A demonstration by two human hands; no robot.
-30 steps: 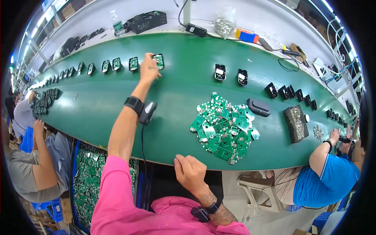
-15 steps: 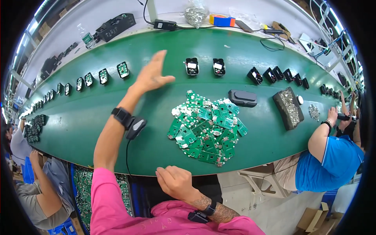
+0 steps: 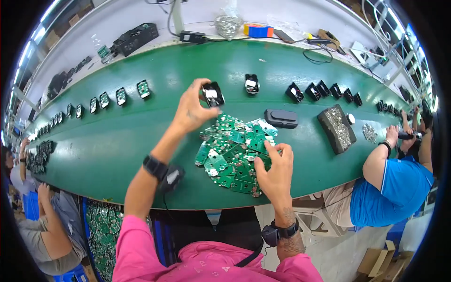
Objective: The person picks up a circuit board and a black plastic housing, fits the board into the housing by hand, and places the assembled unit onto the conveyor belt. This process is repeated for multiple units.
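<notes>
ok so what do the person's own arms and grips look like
Both sleeves are bright pink; the left grip and right grip are ungloved. On the left: a dark wristband and rounded device with a paler top and thin cable. On the right: a black band, a boxy device and dark tattoos.

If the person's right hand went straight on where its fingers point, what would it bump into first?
Probably the pile of green circuit boards: the right hand overlaps its right edge in this view, though whether they touch is unclear.

Electronics workshop (circuit boards [image 3: 233, 151] heaped on green workbench [image 3: 103, 150])
</notes>
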